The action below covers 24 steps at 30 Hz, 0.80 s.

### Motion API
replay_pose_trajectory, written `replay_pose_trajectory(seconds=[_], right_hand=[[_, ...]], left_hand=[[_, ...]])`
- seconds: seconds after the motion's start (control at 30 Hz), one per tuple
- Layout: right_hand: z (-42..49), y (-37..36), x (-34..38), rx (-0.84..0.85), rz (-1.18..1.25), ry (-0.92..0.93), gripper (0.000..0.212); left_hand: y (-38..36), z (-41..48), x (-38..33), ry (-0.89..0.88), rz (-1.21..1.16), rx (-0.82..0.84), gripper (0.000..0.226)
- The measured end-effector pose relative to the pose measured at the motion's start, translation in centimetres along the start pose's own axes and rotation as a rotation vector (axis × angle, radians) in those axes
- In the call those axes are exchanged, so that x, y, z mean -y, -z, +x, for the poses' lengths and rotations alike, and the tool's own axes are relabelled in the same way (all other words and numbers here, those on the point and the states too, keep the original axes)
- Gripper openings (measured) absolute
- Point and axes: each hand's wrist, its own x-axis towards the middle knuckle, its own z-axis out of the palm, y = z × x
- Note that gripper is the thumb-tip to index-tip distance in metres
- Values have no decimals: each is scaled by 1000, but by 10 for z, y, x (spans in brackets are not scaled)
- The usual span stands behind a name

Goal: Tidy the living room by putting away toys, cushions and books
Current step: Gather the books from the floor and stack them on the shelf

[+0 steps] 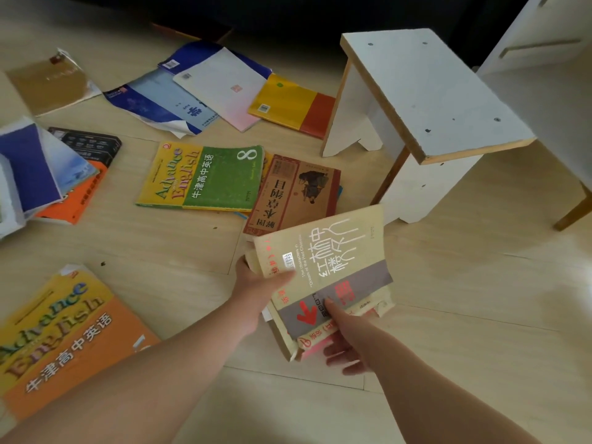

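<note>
Both my hands are on the stack: left hand pinching its top-left corner, right hand cupped under the near end, thumb on the cover. Next up, I reckon, the brown book, on the floor just beyond my left fingers, long axis running away from me. Left's nearer.

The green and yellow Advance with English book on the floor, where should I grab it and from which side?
Probably the long yellow spine edge of the green and yellow book, coming from its left. It lies flat, and its right edge overlaps the brown book; the bound side gives a firmer pinch. Both the left hand and right hand hold a small stack.
</note>
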Motion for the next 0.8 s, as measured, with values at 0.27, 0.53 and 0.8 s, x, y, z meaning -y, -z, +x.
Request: replay_pose_trajectory(seconds=[0.27, 0.53, 0.8], right_hand=[[-21, 15, 29, -643, -532, 366, 40], [-55, -1, 86, -553, -212, 990, 71], [-40, -9, 77, -255, 181, 887, 34]], left_hand=[[15, -25, -71, -369, 405, -108, 55], [17, -93, -151, -824, 947, 97, 62], [3, -84, -125, -1090, 1450, 18, 43]])
